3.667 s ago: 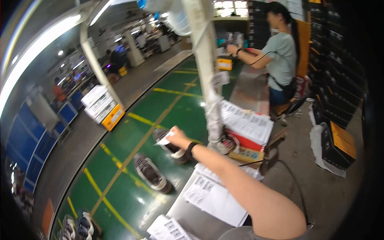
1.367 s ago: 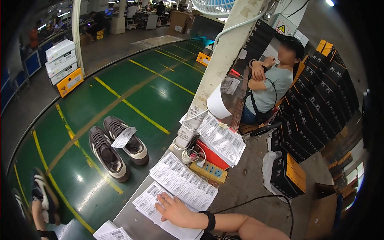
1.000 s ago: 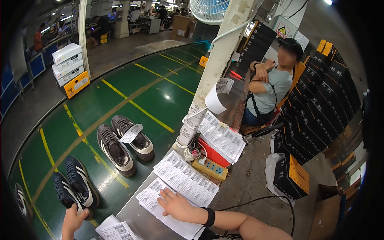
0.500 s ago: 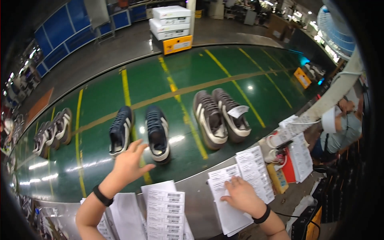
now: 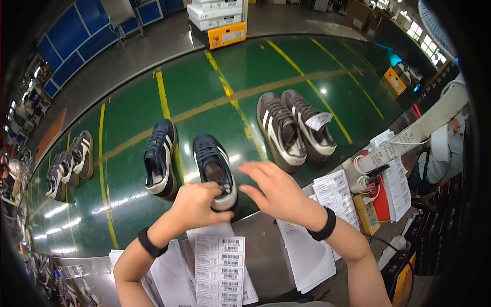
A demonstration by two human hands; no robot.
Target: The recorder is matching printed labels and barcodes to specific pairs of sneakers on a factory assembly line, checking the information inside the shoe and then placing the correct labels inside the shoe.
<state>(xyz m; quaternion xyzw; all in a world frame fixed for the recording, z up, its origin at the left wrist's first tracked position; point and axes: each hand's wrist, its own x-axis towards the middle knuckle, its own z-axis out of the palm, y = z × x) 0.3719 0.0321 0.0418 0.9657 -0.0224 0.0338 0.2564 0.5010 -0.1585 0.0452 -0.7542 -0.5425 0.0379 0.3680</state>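
A dark navy shoe (image 5: 212,163) with a white sole stands upright on the green conveyor belt (image 5: 128,117), heel toward me. My left hand (image 5: 197,204) is curled around its heel. My right hand (image 5: 273,189) hovers just right of that heel, fingers spread and holding nothing. The shoe's partner (image 5: 158,158) lies tipped on its side to the left. Both wrists wear black bands. A sheet of barcode labels (image 5: 220,266) lies on the grey table under my forearms.
A grey-brown pair of shoes (image 5: 280,132) stands further right on the belt, one with a white tag (image 5: 318,121) in it. More shoes (image 5: 71,163) sit at far left. Paper sheets (image 5: 335,189), a yellow power strip (image 5: 364,212) and a seated person (image 5: 440,158) are on the right. Stacked boxes (image 5: 217,15) stand beyond the belt.
My left hand reached forward and closed on the navy shoe's heel. My right hand lifted off the paper sheets and moved left toward the shoe. The shoes have come nearer.
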